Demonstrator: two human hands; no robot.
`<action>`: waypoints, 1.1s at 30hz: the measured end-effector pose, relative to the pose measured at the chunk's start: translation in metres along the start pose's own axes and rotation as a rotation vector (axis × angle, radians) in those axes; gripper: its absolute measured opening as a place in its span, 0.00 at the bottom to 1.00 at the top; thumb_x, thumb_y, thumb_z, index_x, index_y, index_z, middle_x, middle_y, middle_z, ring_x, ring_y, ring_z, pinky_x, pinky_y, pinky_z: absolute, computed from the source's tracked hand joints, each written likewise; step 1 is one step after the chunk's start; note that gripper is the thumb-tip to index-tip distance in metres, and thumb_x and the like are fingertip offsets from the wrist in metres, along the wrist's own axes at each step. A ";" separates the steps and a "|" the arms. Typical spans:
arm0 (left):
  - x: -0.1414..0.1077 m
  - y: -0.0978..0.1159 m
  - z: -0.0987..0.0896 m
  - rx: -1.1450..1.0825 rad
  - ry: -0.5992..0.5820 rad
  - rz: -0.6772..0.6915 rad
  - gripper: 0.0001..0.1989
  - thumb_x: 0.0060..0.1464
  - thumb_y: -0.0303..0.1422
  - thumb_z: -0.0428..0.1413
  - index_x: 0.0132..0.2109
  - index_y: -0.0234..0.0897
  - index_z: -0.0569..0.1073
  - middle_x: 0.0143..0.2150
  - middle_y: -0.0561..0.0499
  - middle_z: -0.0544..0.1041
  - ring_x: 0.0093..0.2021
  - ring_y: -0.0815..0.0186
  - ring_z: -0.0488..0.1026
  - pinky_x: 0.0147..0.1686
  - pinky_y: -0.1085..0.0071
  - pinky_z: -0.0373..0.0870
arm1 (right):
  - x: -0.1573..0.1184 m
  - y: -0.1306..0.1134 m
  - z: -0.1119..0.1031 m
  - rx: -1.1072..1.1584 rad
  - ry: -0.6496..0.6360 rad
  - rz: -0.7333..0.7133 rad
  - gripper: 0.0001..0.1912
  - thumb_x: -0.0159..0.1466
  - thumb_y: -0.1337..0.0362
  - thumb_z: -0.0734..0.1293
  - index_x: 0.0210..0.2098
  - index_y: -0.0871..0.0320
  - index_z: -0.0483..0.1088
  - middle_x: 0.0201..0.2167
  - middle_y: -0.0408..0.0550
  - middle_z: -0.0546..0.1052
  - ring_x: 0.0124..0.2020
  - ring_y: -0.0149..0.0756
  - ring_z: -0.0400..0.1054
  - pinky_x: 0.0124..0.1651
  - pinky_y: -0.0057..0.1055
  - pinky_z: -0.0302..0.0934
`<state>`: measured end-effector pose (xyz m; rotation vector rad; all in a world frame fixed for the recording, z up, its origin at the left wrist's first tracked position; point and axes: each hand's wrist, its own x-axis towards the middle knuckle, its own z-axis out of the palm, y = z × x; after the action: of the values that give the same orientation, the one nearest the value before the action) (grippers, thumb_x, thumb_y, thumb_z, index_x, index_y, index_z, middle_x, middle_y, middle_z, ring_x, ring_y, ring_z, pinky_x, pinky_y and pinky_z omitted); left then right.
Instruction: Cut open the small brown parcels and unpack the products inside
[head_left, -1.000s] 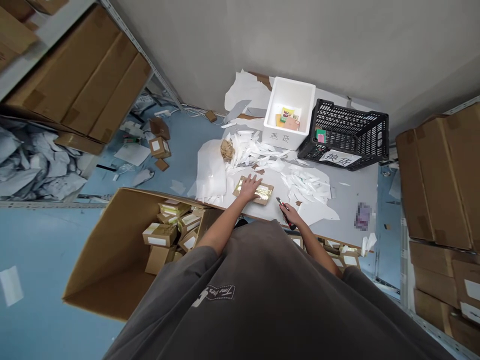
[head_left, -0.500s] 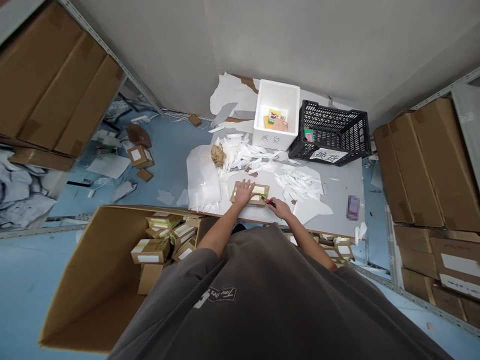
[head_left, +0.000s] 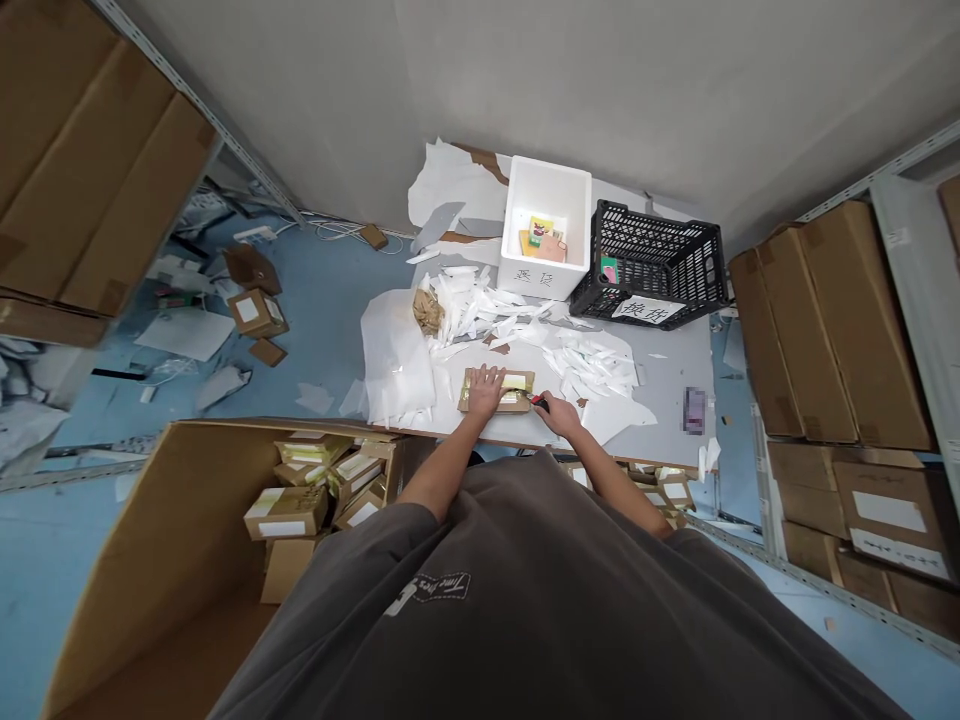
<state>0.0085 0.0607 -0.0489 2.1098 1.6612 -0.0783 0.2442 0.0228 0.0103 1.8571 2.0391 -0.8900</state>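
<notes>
A small taped cardboard box with a white label (head_left: 514, 382) lies flat near the front edge of the table. My left hand (head_left: 487, 388) rests on the left part of this box with its fingers spread. My right hand (head_left: 557, 413) is closed around a red and black cutter (head_left: 539, 402) at the box's right end. The cutter's tip is too small to make out clearly. Beyond the box lies a pile of white paper strips (head_left: 480, 310), with a crumpled brown paper (head_left: 428, 311) at its left.
At the table's back stand a white bin (head_left: 545, 278) and a black crate (head_left: 649, 265), both holding small items. A large open carton (head_left: 150, 540) with small boxes is at lower left. Shelves with cartons (head_left: 862, 320) flank the table.
The whole view has shifted slightly. My right hand and the cutter have moved a little away from the box's front edge; my left hand stays on the box.
</notes>
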 end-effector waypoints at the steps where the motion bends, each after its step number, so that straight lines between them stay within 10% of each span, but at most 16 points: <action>1: 0.000 0.000 0.001 -0.004 0.000 -0.001 0.37 0.73 0.48 0.53 0.81 0.47 0.56 0.81 0.43 0.60 0.83 0.47 0.46 0.80 0.42 0.34 | 0.002 -0.002 0.001 -0.003 0.000 0.002 0.18 0.79 0.52 0.60 0.61 0.53 0.67 0.52 0.55 0.83 0.52 0.50 0.76 0.48 0.34 0.60; 12: 0.004 -0.004 0.037 -0.079 0.256 0.078 0.29 0.71 0.43 0.58 0.74 0.39 0.70 0.74 0.35 0.71 0.79 0.39 0.59 0.77 0.33 0.46 | -0.008 -0.007 0.020 0.001 0.109 0.201 0.21 0.82 0.50 0.55 0.66 0.53 0.64 0.57 0.57 0.79 0.51 0.48 0.76 0.49 0.35 0.60; 29: 0.004 0.010 0.054 -0.123 0.209 0.155 0.35 0.66 0.47 0.63 0.74 0.41 0.69 0.71 0.34 0.74 0.78 0.36 0.60 0.75 0.28 0.49 | -0.038 0.014 0.032 -0.007 0.114 0.219 0.20 0.82 0.50 0.56 0.63 0.52 0.66 0.55 0.56 0.81 0.51 0.46 0.78 0.48 0.34 0.61; 33: 0.001 -0.005 0.049 -0.124 0.240 0.138 0.30 0.69 0.41 0.60 0.73 0.38 0.71 0.71 0.35 0.74 0.78 0.39 0.60 0.76 0.31 0.49 | -0.060 0.057 0.016 0.036 0.124 0.416 0.20 0.82 0.52 0.54 0.63 0.55 0.67 0.51 0.59 0.82 0.49 0.48 0.79 0.45 0.34 0.62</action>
<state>0.0155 0.0438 -0.0942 2.2006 1.5979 0.3241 0.3051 -0.0354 0.0158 2.2880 1.6080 -0.7150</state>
